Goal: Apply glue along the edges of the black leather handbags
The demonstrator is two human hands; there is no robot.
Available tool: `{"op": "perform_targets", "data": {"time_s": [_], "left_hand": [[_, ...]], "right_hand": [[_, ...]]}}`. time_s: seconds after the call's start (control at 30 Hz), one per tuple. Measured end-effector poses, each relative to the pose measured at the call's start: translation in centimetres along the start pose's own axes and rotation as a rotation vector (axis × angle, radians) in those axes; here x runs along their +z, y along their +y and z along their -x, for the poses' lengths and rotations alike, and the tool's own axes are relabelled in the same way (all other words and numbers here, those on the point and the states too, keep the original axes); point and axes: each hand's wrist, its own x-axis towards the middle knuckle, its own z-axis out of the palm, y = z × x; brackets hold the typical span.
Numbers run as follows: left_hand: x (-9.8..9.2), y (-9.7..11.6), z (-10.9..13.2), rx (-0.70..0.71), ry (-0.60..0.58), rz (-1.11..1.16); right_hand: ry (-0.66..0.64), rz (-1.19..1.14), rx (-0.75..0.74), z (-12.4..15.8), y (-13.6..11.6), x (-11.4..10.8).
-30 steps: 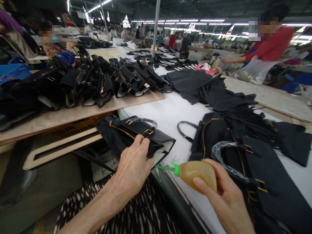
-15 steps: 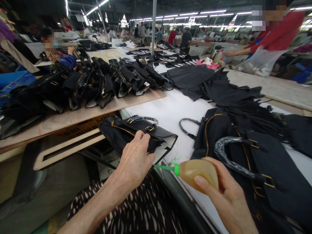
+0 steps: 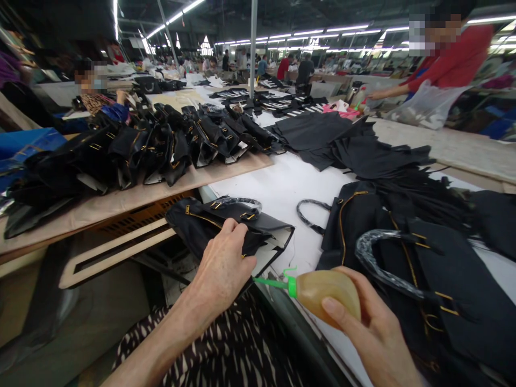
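left hand (image 3: 223, 263): fingers closed on the black bag (image 3: 193, 223), pinning it at the surface (image 3: 282, 188) edge. right hand (image 3: 371, 328): fingers wrapped round the amber squeeze bottle (image 3: 328, 290), its green nozzle (image 3: 270, 282) just below the left fingers. judgement: gluing the bag edge; next calls for a steady tip and a light squeeze.

Huge factory hall, fluorescent strip lights (image 3: 346, 28) overhead, grey pillar (image 3: 253, 54) mid-room, white worktop (image 3: 282, 185) with a wooden shelf (image 3: 133, 196) along its left edge.
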Motion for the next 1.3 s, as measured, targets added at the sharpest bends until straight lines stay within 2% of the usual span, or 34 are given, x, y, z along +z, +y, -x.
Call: {"op": "perform_targets", "data": {"time_s": [0.1, 0.23, 0.43, 0.7, 1.0, 1.13, 1.23, 1.3], "left_hand": [[-0.1, 0.1, 0.0, -0.004, -0.007, -0.013], [0.1, 0.1, 0.0, -0.005, -0.016, -0.037], [0.3, -0.1, 0.1, 0.013, 0.009, -0.021], [0.1, 0.1, 0.1, -0.006, -0.022, -0.006], [0.3, -0.1, 0.0, 0.003, -0.012, 0.006], [0.2, -0.1, 0.0, -0.003, -0.012, 0.009], [0.2, -0.1, 0.0, -0.008, -0.006, 0.025], [0.3, -0.1, 0.0, -0.003, 0.0, 0.032]], "right_hand": [[0.036, 0.019, -0.028, 0.6, 0.3, 0.0], [0.146, 0.099, -0.112, 0.8, 0.9, -0.2], [0.25, 0.117, -0.092, -0.7, 1.7, -0.8], [0.334, 0.138, -0.096, -2.6, 2.2, -1.0], [0.448, 0.305, -0.326, -4.1, 2.1, -1.6], [0.447, 0.308, -0.289, -4.0, 2.4, -1.8], [0.422, 0.248, -0.183, -3.6, 2.9, -1.5], [0.357, 0.157, -0.098, -3.2, 3.2, -1.4]]}}
